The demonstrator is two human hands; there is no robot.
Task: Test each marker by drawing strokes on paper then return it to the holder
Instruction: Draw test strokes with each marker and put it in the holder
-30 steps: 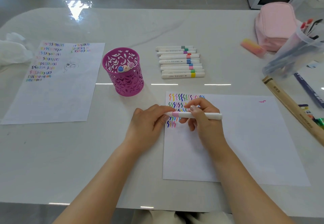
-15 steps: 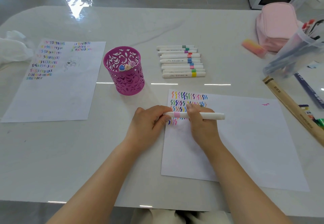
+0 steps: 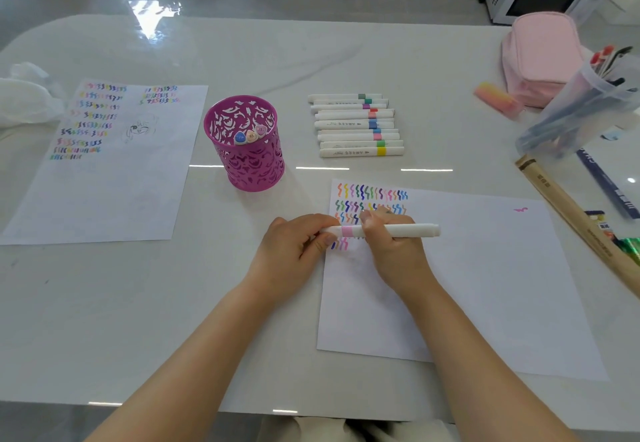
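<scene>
Left hand (image 3: 291, 254) pinches the short cap end of the white plastic marker with a pink band (image 3: 408, 230), and the right hand (image 3: 394, 247) curls round its barrel, holding it level just above the coloured squiggles at the top left of the white paper sheet (image 3: 485, 285). This looks like the cap step, though I cannot tell whether the cap is coming off or going on. If capped, the marker next needs lifting into the magenta perforated cup-shaped holder (image 3: 249, 164), upright beyond the paper's left corner.
</scene>
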